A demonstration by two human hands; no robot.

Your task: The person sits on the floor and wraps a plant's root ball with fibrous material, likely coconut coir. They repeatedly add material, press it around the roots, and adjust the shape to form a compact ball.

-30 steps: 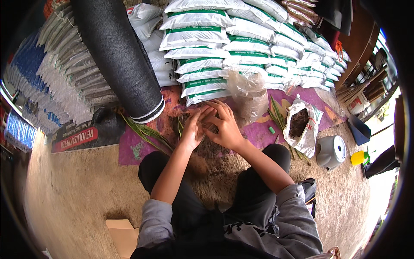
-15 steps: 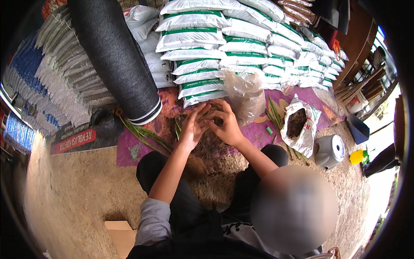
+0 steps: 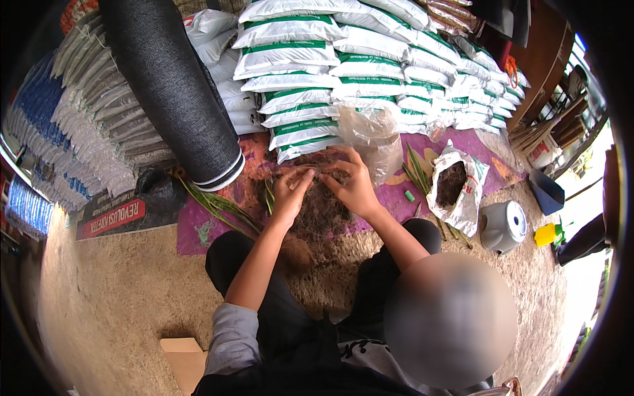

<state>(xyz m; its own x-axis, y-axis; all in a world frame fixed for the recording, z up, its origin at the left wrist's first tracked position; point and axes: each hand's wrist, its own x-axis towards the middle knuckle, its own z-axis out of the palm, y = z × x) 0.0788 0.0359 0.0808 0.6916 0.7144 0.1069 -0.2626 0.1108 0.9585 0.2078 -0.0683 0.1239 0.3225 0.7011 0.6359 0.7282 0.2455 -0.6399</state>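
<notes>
My left hand [image 3: 291,197] and my right hand [image 3: 351,183] meet over a dark, stringy heap of fibre [image 3: 325,214] on a purple patterned mat [image 3: 198,231]. Fingertips of both are pinched close together, thumbs facing. Whatever lies between them is too fine to make out; it may be a thin strand. Below the left wrist sits a brown fuzzy clump [image 3: 295,255]. Long green yellow-edged leaves [image 3: 221,206] lie left of the heap. A crumpled translucent plastic bag [image 3: 375,142] stands just beyond my right hand.
White-and-green filled sacks [image 3: 290,89] are stacked behind the mat. A black mesh roll [image 3: 175,92] leans at left. On the right are more leaves [image 3: 417,170], an open white bag [image 3: 474,188] of dark material, a grey pot [image 3: 504,228] and a yellow bottle [image 3: 545,235]. Cardboard [image 3: 185,360] lies near left.
My hands, earlier raised with palms turned toward each other and fingers spread, have come down slightly and closed into a fingertip pinch. More of the fibre heap shows between my wrists.
</notes>
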